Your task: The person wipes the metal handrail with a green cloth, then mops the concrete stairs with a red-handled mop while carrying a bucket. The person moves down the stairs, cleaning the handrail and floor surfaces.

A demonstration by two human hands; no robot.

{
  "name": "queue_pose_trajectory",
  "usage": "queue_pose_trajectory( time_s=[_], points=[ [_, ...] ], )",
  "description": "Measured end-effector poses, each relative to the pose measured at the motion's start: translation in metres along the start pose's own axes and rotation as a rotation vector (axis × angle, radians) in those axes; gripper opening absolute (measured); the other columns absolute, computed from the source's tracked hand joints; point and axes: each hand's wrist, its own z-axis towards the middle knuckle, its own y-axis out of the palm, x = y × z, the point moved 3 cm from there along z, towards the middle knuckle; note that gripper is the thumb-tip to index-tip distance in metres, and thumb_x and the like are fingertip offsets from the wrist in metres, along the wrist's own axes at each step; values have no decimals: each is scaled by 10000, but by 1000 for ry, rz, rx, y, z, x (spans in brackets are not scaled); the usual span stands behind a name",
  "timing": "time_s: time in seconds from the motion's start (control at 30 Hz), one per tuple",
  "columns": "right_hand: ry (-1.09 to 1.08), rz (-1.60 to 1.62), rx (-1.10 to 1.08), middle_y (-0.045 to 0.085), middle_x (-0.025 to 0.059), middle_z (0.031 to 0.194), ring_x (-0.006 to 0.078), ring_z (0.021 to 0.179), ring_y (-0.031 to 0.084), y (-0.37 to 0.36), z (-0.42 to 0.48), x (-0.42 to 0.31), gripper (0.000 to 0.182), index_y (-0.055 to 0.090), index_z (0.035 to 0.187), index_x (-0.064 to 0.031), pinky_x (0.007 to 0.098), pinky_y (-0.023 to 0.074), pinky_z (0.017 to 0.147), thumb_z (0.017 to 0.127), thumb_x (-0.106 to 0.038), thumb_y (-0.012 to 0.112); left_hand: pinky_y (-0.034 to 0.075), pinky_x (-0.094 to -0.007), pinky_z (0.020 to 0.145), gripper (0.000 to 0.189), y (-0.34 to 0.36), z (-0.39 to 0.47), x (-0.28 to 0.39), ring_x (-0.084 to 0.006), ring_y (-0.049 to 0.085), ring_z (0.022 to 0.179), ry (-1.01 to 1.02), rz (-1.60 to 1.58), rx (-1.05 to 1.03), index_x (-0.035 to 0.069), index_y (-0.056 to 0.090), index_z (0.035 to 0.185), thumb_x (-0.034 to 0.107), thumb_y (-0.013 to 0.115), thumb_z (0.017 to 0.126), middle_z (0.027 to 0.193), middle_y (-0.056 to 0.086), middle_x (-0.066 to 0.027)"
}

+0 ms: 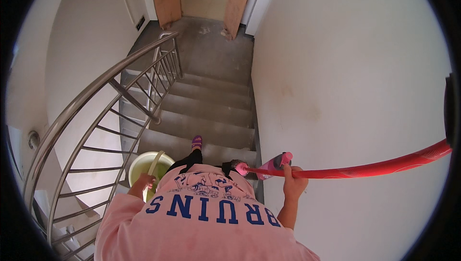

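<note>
At the left, my left hand [146, 181] is closed on the handle [155, 163] of a pale yellow-green plastic bucket [135, 167]. The bucket hangs beside my hip, close to the railing, and its inside looks greenish. My right hand [294, 181] grips a long red pole [360, 172] together with a pink bottle [268, 167] that has a pink top and a dark label. The pole runs out past the right side of the view. Its other end has a pink fitting [242, 168] and a dark bristly head [236, 163] beside my waist.
Grey concrete stairs [205, 116] descend ahead to a landing [216, 52]. A stainless steel railing [93, 80] curves along the left, and a smudged white wall [324, 80] borders the right. Brown boards [239, 5] flank the doorway beyond. One foot in a purple sandal [196, 142] shows on the steps.
</note>
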Motion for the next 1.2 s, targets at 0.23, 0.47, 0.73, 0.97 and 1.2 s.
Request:
queue_pose_trajectory(
  time_s=[0.23, 0.47, 0.73, 0.97, 1.2],
  points=[
    [117, 21, 82, 566, 91, 570, 175, 544, 540, -37, 15, 28, 220, 609, 672, 16, 294, 424, 544, 704, -194, 664, 430, -370, 464, 156, 25, 24, -30, -247, 544, 539, 179, 434, -9, 54, 583, 723, 204, 549, 749, 603, 542, -106],
    [141, -6, 99, 547, 70, 559, 146, 553, 514, -55, 26, 68, 223, 608, 672, 22, 281, 411, 551, 712, -193, 650, 473, -405, 623, 291, 72, 88, -95, -287, 624, 778, 527, 1214, 63, 150, 649, 861, 348, 459, 765, 800, 642, -113],
    [214, 173, 130, 569, 72, 634, 142, 602, 522, -42, 38, 74, 228, 605, 722, 23, 260, 423, 595, 733, -199, 656, 487, -350, 585, 269, 49, 81, -61, -212, 628, 632, 17, 841, 16, 148, 645, 734, 352, 471, 755, 638, 622, -63],
    [126, 168, 142, 576, 74, 635, 144, 605, 531, -36, 51, 69, 237, 607, 725, 29, 259, 425, 597, 748, -204, 642, 473, -272, 495, 293, 39, 33, 5, -138, 589, 482, -28, 741, 50, 109, 614, 593, 356, 541, 734, 490, 573, -23],
    [125, 196, 149, 572, 69, 609, 139, 587, 531, -37, 53, 61, 245, 604, 690, 26, 264, 426, 579, 740, -210, 649, 474, -275, 503, 188, 29, 11, 30, -155, 582, 480, 377, 938, 153, 129, 637, 724, 310, 588, 709, 530, 583, -19]
  ],
)
